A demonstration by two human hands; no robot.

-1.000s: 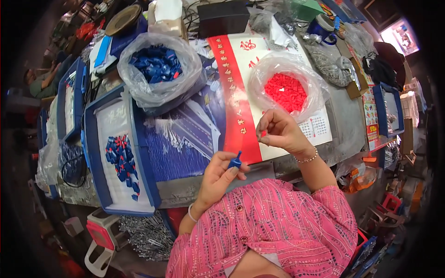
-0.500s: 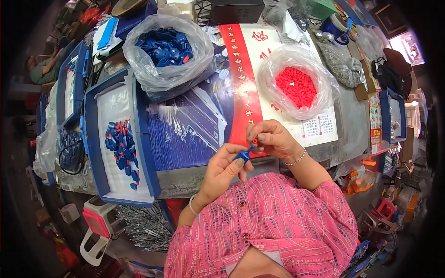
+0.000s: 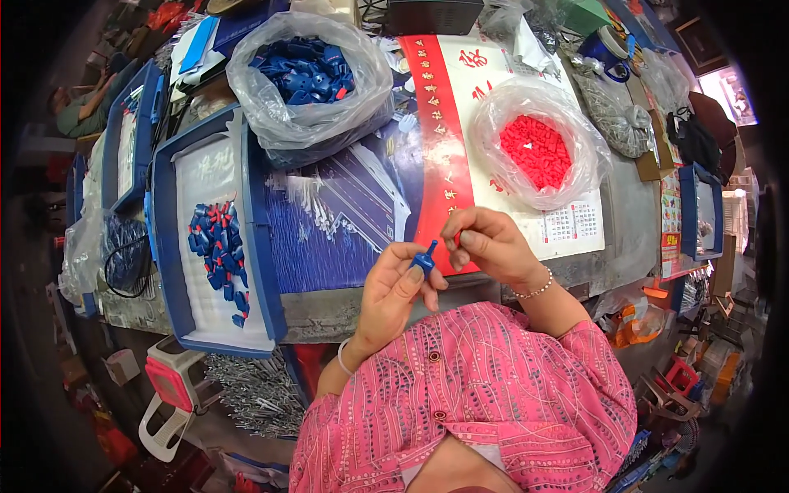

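Observation:
My left hand (image 3: 389, 289) pinches a small blue plastic piece (image 3: 423, 260) between thumb and fingers, its thin stem pointing up. Close beside it, my right hand (image 3: 495, 251) holds a small red plastic part (image 3: 458, 239) in its fingertips, mostly covered by them. The stem's tip and the red part are apart. Beyond my right hand stands a clear plastic bag (image 3: 491, 122) of loose red parts (image 3: 536, 151). Farther left, another clear bag (image 3: 316, 135) is filled with blue pieces (image 3: 302, 72).
At the left lies a blue tray (image 3: 265, 316) lined with white, holding a pile of blue pieces with red parts (image 3: 220, 251). Printed sheets (image 3: 329, 263) cover the table. A black box (image 3: 436, 15) stands at the back. Below left are a plastic stool (image 3: 171, 386) and many metal rods (image 3: 255, 394).
The blue piece has tilted more upright in my left hand. My right fingers have drawn slightly away from its stem, and the red part is now more hidden. The view has shifted slightly.

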